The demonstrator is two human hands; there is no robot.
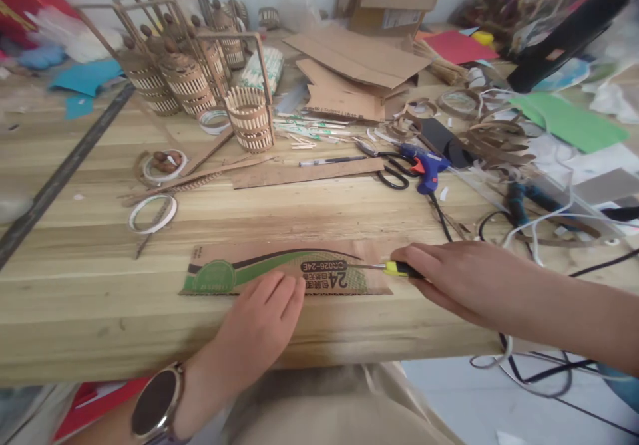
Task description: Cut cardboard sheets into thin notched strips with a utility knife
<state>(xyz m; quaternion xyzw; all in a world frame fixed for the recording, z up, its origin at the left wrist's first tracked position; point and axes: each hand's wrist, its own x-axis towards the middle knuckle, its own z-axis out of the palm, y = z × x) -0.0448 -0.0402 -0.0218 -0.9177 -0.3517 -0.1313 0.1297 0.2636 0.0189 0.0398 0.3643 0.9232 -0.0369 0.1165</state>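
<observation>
A long cardboard strip (259, 259) printed in green with "24" lies near the front edge of the wooden table (319, 212). My left hand (262, 315) rests flat on the strip's lower middle, fingers together and stretched out, pressing it down. A watch sits on that wrist. My right hand (449, 275) is closed round a yellow-and-black utility knife (399, 269). Its thin blade lies along the strip's right part, pointing left toward the "24".
Behind lie blue-handled glue gun (426, 165), black scissors (394, 169), a pen (332, 161), another plain cardboard strip (304, 172), tape rings (152, 212), small slatted baskets (249, 119), flat cardboard sheets (354, 56) and a box. Cables (529, 222) trail off the right edge.
</observation>
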